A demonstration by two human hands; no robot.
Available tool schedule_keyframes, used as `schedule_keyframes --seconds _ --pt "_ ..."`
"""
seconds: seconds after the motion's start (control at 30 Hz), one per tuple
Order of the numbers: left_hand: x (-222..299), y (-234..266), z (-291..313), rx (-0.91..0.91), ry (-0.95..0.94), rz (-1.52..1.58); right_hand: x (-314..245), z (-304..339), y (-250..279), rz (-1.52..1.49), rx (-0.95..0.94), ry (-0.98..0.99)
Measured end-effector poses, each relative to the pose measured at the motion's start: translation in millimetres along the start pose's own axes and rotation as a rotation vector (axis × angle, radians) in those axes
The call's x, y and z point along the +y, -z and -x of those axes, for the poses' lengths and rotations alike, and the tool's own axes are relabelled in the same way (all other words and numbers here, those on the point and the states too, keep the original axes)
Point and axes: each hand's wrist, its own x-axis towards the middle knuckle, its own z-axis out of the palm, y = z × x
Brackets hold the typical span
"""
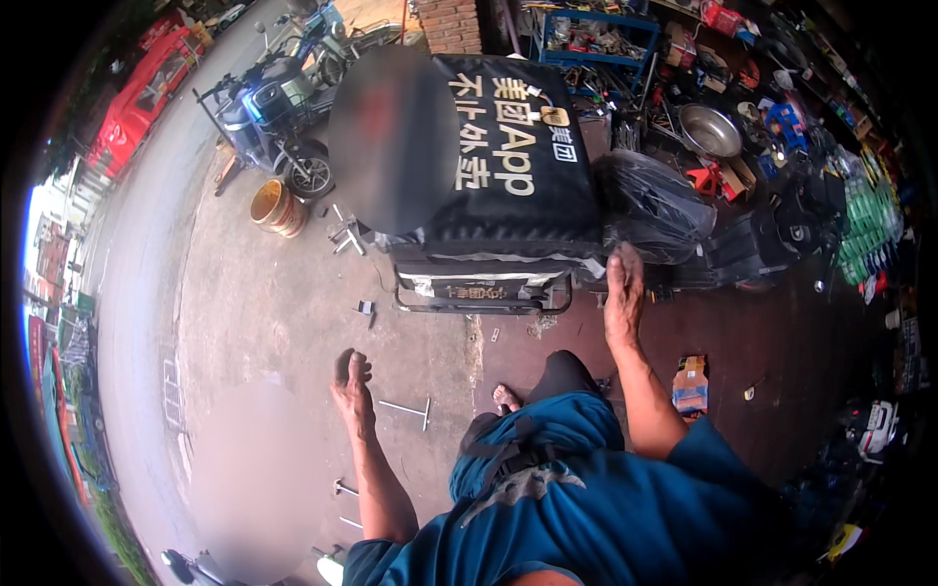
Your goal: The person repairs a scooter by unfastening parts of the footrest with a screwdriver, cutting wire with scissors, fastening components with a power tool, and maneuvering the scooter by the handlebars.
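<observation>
A large black delivery box (pixel 547 210) with pale printing sits on the rear of a scooter in front of me. Clear plastic covers the scooter's seat (pixel 655 205) to the right of the box. Close to the box's near right corner is my right hand (pixel 625 303), fingers stretched out and a little blurred at the tips; it holds nothing I can see. My left hand (pixel 353 391) hangs over the floor, fingers loosely bent and apart, with no object visible in it. A T-handle wrench (pixel 426 412) lies on the floor beside it.
A worn bucket (pixel 277 208) and a parked blue electric bike (pixel 269 107) stand at the far left. Tools and parts crowd a blue shelf (pixel 598 39), with a metal basin (pixel 710 131) nearby. A torn cardboard box (pixel 691 386) lies right of my legs. Two patches are blurred out.
</observation>
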Motion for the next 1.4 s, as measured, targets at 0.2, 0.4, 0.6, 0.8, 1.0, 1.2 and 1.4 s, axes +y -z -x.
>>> schedule_keyframes --seconds 0.2,0.4,0.6,0.8,1.0,1.2,1.4 --pt "35 -43 -32 -0.123 -0.071 0.121 -15 -62 -55 0.287 0.047 0.038" --pt "35 -106 -85 -0.142 -0.185 0.087 -21 -56 -66 0.347 0.128 0.13" --pt "67 -145 -97 -0.222 -0.407 0.182 -2 -62 -62 0.279 0.158 0.133" --pt "68 -131 -109 -0.428 -0.393 0.126 2 -65 -48 0.297 0.114 0.214" --pt "85 -101 -135 -0.673 -0.341 -0.001 4 -62 -55 0.278 0.1 0.278" --pt "121 -73 -174 -0.79 -0.647 -0.096 10 -53 -39 0.515 0.199 0.3" --pt "244 -34 -236 -0.472 -1.276 -0.097 39 -31 -15 1.252 0.348 0.475"
